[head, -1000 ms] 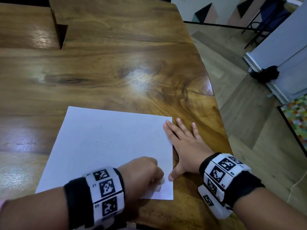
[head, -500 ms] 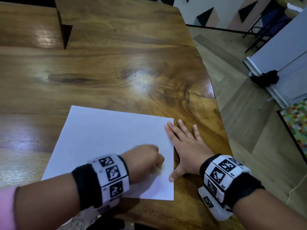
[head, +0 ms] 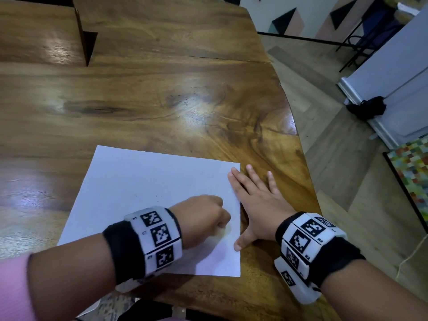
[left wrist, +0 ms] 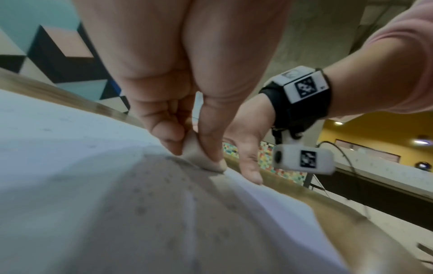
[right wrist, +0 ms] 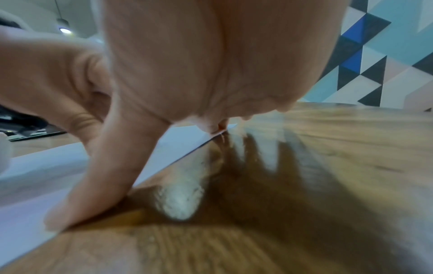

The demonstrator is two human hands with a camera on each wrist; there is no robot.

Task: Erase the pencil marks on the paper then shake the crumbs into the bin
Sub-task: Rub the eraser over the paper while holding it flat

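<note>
A white sheet of paper (head: 143, 200) lies on the wooden table (head: 162, 100) near its front edge. My left hand (head: 203, 218) pinches a small white eraser (left wrist: 201, 157) and presses it onto the paper near the right edge. Small dark crumbs (left wrist: 150, 187) dot the sheet in the left wrist view. Fingers straight, my right hand (head: 257, 200) lies flat across the paper's right edge, with the thumb (right wrist: 93, 178) and forefinger on the sheet and the other fingers on the wood. No bin is in view.
The table's right edge (head: 301, 158) curves close beside my right hand, with wooden floor beyond. A black object (head: 368, 107) and a white panel stand on the floor at the right, next to a colourful mat (head: 412, 172). A dark notch (head: 85, 42) cuts the tabletop at far left.
My left hand with the eraser has slid up the paper, away from the front edge, and a little rightward. The right hand has stayed flat in place.
</note>
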